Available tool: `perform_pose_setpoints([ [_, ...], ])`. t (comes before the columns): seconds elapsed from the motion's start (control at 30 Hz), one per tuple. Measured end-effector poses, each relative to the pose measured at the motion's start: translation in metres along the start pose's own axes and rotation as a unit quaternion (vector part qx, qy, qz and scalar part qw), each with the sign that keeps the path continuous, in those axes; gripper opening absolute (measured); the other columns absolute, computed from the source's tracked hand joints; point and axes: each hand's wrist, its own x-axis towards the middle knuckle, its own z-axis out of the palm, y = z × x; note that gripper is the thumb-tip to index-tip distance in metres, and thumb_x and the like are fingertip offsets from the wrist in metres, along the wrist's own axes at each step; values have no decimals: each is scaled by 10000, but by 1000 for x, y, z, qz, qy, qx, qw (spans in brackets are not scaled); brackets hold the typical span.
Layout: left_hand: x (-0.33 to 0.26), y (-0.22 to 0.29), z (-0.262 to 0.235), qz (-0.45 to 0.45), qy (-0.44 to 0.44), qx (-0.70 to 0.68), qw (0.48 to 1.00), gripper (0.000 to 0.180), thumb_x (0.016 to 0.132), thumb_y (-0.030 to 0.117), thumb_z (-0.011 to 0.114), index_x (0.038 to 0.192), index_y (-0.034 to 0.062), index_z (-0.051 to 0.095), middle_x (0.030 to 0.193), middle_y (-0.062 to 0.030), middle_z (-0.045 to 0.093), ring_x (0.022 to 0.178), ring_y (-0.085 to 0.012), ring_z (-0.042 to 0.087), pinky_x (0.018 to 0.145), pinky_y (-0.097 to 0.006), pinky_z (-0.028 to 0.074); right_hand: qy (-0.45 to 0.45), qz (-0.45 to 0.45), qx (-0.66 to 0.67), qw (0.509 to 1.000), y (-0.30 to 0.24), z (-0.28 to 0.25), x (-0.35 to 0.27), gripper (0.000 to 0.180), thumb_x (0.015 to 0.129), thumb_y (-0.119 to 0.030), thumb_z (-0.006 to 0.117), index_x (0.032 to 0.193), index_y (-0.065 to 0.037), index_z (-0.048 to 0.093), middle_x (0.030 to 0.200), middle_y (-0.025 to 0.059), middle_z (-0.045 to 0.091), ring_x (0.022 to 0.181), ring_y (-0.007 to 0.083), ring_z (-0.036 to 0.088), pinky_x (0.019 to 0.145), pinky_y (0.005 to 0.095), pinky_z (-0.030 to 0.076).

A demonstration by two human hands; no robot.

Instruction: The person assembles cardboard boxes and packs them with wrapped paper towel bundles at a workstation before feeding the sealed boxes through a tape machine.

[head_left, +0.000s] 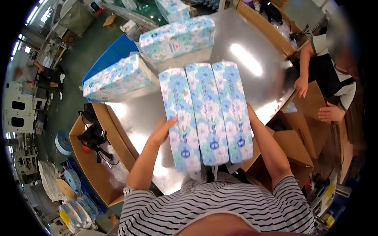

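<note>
The steel table [267,88] spans the centre of the frame. Three flowered packs [205,110] sit side by side at mid-frame, clamped between the left hand [161,131] and the partly hidden right hand [251,114]. Even inward pressure should keep the middle pack [207,116] from slipping.

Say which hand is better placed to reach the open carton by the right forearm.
Likely the right hand: its forearm overlaps that cardboard carton in view. The left hand is across the three floral tissue packs, which both hands flank.
</note>
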Motion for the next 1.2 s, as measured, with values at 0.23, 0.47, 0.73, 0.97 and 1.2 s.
perform_pose_setpoints([
  [0.23, -86, 11, 42, 163, -41, 152, 974, 728, 704, 214, 802, 1296, -13, 444, 1216, -122, 549, 1082, -226, 553, 921, -352, 456, -7, -156, -308, 938, -73, 45, -108, 487, 918, -328, 489, 1210, 62, 505, 1159, 175, 582, 1050, 238, 572, 897, 375, 478],
  [0.47, -125, -38, 80, 54, 15, 290, 955, 569, 751, 158, 772, 1244, 23, 521, 1220, -114, 559, 1087, -203, 539, 907, -330, 461, -61, -138, -282, 948, -60, 68, -167, 529, 914, -382, 464, 1244, 31, 479, 1194, 167, 556, 1083, 260, 544, 912, 406, 461],
  [0.73, -77, -48, 124, 208, -74, 311, 924, 733, 756, 241, 752, 1352, 7, 396, 1315, -158, 496, 1198, -258, 488, 1006, -357, 379, 25, -191, -203, 960, -60, 4, -288, 577, 909, -444, 435, 1283, -5, 448, 1233, 158, 526, 1120, 286, 511, 928, 441, 443],
  [0.97, -21, -59, 237, 231, -246, 334, 880, 837, 729, 287, 767, 1387, 0, 337, 1336, -172, 476, 1227, -275, 469, 1033, -357, 345, 293, -292, 2, 910, 11, -76, -449, 620, 904, -497, 410, 1318, -36, 421, 1267, 150, 500, 1153, 308, 483, 942, 471, 426],
  [1.2, -27, -13, 367, 408, -415, 358, 730, 943, 702, 334, 782, 1421, -8, 279, 1358, -186, 457, 1257, -293, 450, 1061, -357, 311, 439, -376, 242, 779, 75, -93, -500, 663, 900, -551, 385, 1352, -67, 395, 1302, 142, 474, 1186, 330, 455, 957, 501, 410],
])
